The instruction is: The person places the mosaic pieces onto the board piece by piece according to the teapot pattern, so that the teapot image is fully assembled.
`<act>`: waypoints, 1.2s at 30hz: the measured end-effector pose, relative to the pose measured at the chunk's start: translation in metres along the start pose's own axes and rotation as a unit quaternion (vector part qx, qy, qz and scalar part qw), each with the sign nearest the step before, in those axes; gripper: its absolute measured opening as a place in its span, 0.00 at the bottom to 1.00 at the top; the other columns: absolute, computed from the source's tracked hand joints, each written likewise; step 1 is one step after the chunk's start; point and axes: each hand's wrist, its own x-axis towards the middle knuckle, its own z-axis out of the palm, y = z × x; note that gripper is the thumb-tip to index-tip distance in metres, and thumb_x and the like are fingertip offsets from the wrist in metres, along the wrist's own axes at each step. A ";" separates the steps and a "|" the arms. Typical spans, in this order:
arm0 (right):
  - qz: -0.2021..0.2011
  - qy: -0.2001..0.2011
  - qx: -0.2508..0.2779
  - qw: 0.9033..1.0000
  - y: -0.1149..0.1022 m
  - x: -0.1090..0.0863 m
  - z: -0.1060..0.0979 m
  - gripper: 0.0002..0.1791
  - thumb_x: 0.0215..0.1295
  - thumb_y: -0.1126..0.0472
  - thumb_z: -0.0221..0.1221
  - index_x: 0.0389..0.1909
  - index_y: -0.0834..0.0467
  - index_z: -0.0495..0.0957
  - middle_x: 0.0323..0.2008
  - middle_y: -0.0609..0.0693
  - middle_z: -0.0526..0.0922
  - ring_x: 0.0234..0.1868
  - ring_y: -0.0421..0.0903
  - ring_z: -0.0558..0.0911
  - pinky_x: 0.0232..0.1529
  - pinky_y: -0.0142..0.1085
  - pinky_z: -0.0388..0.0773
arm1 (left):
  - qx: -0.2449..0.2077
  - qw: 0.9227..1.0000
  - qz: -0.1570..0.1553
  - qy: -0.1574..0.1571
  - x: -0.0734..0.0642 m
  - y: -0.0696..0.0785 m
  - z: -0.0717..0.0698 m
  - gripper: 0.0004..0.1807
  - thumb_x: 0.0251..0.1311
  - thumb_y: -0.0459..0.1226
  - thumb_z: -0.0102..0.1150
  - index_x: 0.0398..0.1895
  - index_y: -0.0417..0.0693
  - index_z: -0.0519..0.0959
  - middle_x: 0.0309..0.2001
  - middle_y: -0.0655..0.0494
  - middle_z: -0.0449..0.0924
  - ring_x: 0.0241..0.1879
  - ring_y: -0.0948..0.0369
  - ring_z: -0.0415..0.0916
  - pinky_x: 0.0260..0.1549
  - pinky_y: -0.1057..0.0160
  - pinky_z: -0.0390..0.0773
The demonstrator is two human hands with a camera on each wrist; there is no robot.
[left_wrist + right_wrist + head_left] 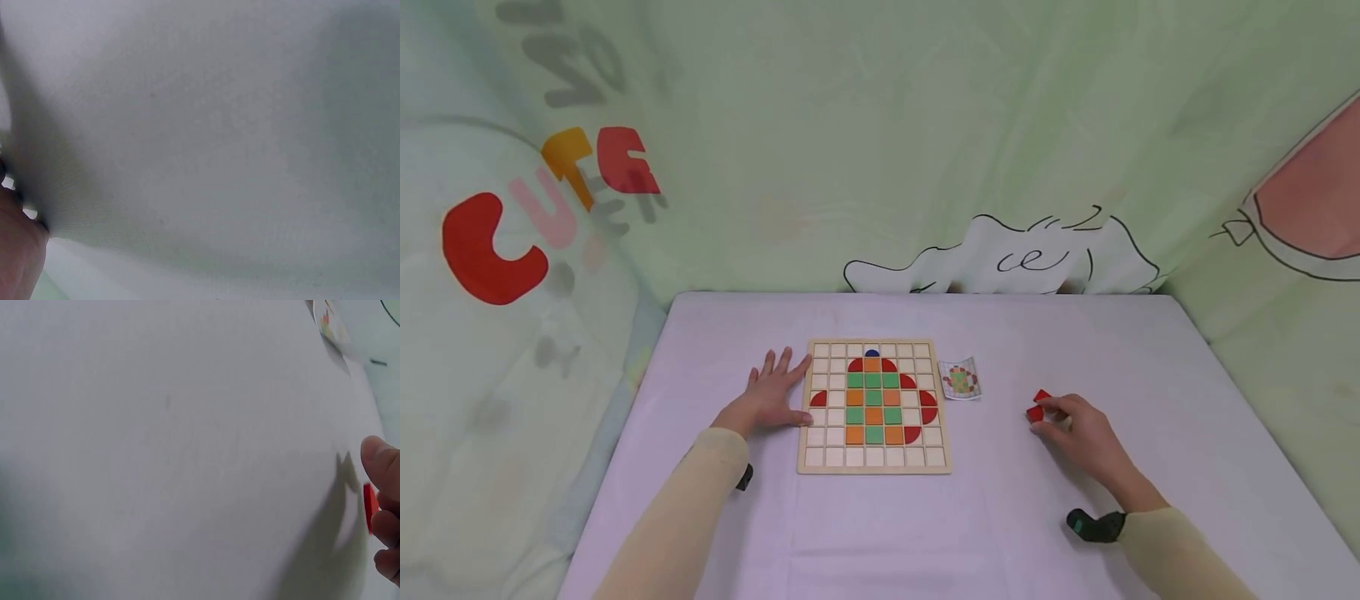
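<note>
A square wooden board (874, 470) with a grid of cells lies on the table, filled partly with green and orange squares, red quarter-round pieces and a blue piece (872, 353) at the top. My left hand (765, 400) is spread flat at the board's left edge, its thumb and a fingertip at the rim. Over at the right, my right hand (1086, 437) pinches a small red piece (1035, 414) between thumb and fingers. Another bit of red (1042, 395) shows just beyond the index finger. In the right wrist view, red (370, 508) shows beside the curled fingers.
A small paper card (960, 379) with a printed coloured pattern lies just right of the board. The table (880, 550) has a pale lilac cloth, with printed fabric walls behind and at the sides. A dark wrist camera (1093, 527) sits under the right wrist.
</note>
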 end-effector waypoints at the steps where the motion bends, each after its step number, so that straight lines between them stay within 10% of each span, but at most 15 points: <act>1: -0.004 -0.003 0.003 1.000 -0.004 0.002 0.001 0.21 0.60 0.64 0.71 0.51 0.69 0.81 0.44 0.61 0.82 0.42 0.54 0.79 0.37 0.36 0.78 | 0.001 1.000 0.002 0.001 -0.001 0.001 0.000 0.61 0.56 0.51 0.73 0.84 0.55 0.42 0.83 0.42 0.25 0.81 0.39 0.18 0.77 0.34 0.29; 19: -0.106 -0.102 0.022 0.989 -0.115 0.056 0.045 0.20 0.63 0.61 0.70 0.56 0.61 0.83 0.48 0.53 0.82 0.48 0.50 0.80 0.51 0.44 0.84 | 0.005 1.000 0.002 0.001 0.007 -0.005 0.003 0.62 0.55 0.53 0.74 0.84 0.56 0.42 0.84 0.43 0.25 0.81 0.40 0.18 0.77 0.33 0.30; 36: -0.223 -0.196 -0.024 0.955 -0.196 0.092 0.092 0.17 0.67 0.55 0.68 0.53 0.58 0.84 0.46 0.51 0.82 0.43 0.44 0.76 0.52 0.41 0.80 | -0.001 1.000 -0.005 -0.002 -0.009 0.010 -0.008 0.60 0.57 0.50 0.73 0.84 0.54 0.43 0.84 0.41 0.27 0.82 0.40 0.20 0.78 0.35 0.31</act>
